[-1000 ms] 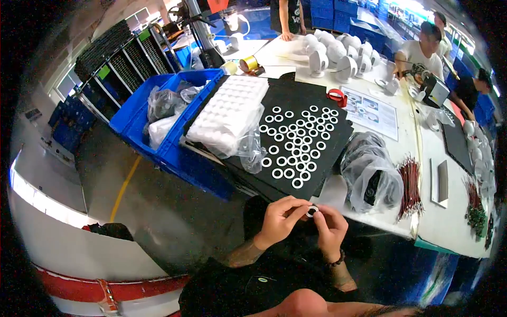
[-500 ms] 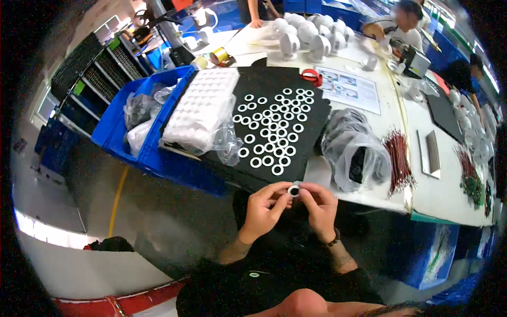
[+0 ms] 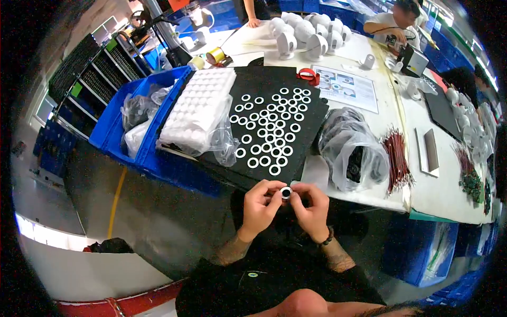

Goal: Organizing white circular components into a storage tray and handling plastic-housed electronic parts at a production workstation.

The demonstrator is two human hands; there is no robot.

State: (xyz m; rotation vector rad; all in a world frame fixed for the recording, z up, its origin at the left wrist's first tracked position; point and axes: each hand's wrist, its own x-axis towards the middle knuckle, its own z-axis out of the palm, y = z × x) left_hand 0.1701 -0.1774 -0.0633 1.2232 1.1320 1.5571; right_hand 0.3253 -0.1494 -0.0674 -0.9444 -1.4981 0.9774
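Note:
Between my two hands, just off the table's near edge, is a small white ring (image 3: 285, 193) with a dark centre. My left hand (image 3: 260, 209) pinches its left side with thumb and fingers. On the opposite side my right hand (image 3: 311, 211) grips it the same way; a dark bracelet circles that wrist. Beyond my hands lies a black mat (image 3: 311, 124) bearing several loose white rings (image 3: 274, 170), spread flat. A white foam tray (image 3: 196, 108) with rows of bumps rests at the mat's left, partly covered by clear plastic.
Blue bins (image 3: 113, 119) with plastic bags stand at the left. Right of the mat are a clear plastic bag (image 3: 351, 158), red wire bundles (image 3: 396, 158) and an instruction sheet (image 3: 348, 87). Red tape (image 3: 308, 77) and white round housings (image 3: 309, 34) lie farther back. A co-worker (image 3: 396, 29) sits far right.
My hands have shifted slightly left with the ring, which now faces up more squarely. The far-right co-worker's arm has drawn in toward the chest.

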